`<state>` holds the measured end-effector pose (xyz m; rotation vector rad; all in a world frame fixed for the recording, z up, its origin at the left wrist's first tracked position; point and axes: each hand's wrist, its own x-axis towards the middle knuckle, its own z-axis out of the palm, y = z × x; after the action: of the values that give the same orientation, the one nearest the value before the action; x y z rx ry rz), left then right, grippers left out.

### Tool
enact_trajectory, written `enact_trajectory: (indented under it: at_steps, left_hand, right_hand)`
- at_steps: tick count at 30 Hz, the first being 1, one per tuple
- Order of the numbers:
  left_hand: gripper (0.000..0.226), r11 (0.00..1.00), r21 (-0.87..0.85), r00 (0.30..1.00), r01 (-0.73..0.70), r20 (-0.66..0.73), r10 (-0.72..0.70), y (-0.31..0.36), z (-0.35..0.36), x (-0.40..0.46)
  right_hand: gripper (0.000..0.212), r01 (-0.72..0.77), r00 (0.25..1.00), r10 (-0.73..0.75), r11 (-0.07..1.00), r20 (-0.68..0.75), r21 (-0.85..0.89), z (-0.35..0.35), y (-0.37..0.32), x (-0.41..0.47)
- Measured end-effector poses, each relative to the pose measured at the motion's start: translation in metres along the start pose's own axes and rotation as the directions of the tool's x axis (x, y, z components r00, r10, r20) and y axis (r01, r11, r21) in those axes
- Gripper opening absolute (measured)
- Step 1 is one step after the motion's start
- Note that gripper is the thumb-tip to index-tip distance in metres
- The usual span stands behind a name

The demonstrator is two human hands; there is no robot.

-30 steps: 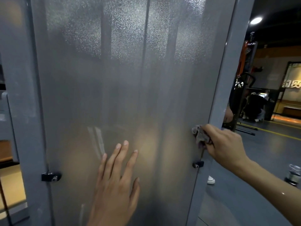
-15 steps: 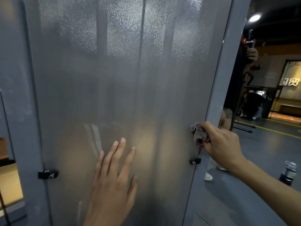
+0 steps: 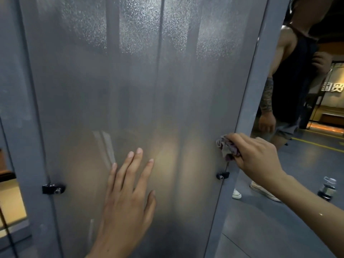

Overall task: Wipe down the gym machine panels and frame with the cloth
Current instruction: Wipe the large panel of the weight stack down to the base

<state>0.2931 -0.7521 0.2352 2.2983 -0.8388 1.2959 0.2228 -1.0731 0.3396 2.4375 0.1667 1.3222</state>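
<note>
Head view shows one frosted panel (image 3: 130,81) standing upright, its long axis vertical, set between two grey frame posts: the left post (image 3: 28,108) and the right post (image 3: 249,90). One cloth (image 3: 227,148), bunched small, is gripped in the right hand (image 3: 255,155) and pressed against the seam where the panel's right edge meets the right post, just above the right clip (image 3: 222,175). The left hand (image 3: 128,194) lies flat on the lower middle of the panel, fingers straight and spread, holding nothing. Judged from this, the right hand is the nearer to the unwiped edge, and the wipe would run along the post, up or down. Two black clips are counted, the other being the left clip (image 3: 53,189). One bystander (image 3: 296,81) stands just beyond the right post, and one bottle (image 3: 327,189) stands on the floor (image 3: 307,161).
</note>
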Motion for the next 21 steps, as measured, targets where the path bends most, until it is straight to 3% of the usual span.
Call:
enact_trajectory:
  at_steps: [3,7,12,17,21]
  left_hand:
    - [0.067,1.0,0.016,1.0,0.001,0.018,-0.001,0.0,0.0,0.0]
    - [0.067,1.0,0.025,0.999,0.012,0.036,-0.013,0.002,-0.002,0.002]
    - [0.067,1.0,0.021,0.997,0.007,0.076,-0.009,0.003,-0.008,0.002]
    - [0.068,1.0,-0.024,0.992,0.003,0.127,0.0,0.001,-0.017,-0.002]
    - [0.067,0.997,-0.077,0.994,0.024,0.11,-0.015,0.003,-0.022,-0.009]
  right_hand:
    - [0.025,-0.066,0.998,0.066,0.998,-0.006,0.009,-0.015,0.004,0.011]
    - [0.047,-0.271,0.961,0.278,0.927,0.011,0.258,-0.033,0.01,0.024]
    - [0.041,-0.196,0.98,0.197,0.934,0.027,0.299,-0.047,0.016,0.037]
    - [0.026,-0.123,0.987,0.144,0.958,-0.066,0.26,-0.039,0.01,0.057]
    - [0.015,-0.109,0.985,0.135,0.97,-0.108,0.22,-0.009,-0.006,0.024]
